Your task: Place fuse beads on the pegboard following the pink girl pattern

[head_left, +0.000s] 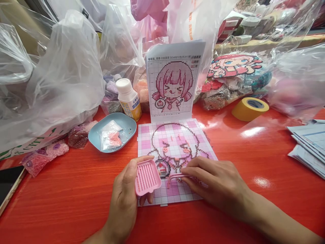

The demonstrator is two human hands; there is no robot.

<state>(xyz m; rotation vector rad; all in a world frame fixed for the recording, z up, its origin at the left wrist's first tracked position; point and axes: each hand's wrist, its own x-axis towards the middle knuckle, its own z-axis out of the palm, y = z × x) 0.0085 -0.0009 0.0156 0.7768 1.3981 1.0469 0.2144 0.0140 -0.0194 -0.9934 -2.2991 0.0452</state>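
My left hand [127, 189] grips a small pink ridged bead tray [148, 178], with a few reddish beads along its left groove. Pinched in my right hand [210, 178] is a pair of pink bent-tip tweezers [177, 175], their tips over the lower middle of the pegboard. Whether a bead sits between the tips is too small to tell. Under both hands lies the pink-and-white checked pegboard [177, 135], bearing dark bead outlines of a cartoon face and some coral beads. Behind it stands a printed pattern sheet [174, 89] of a pink-haired cartoon figure.
Left of the board, a blue dish [92, 132] holds a clear bag of coral beads [111, 135], near a white-capped bottle [128, 98]. Yellow tape [250, 109] and papers [308, 142] lie right. Plastic bags [68, 64] crowd the back; a dark-screened device [10, 184] sits far left.
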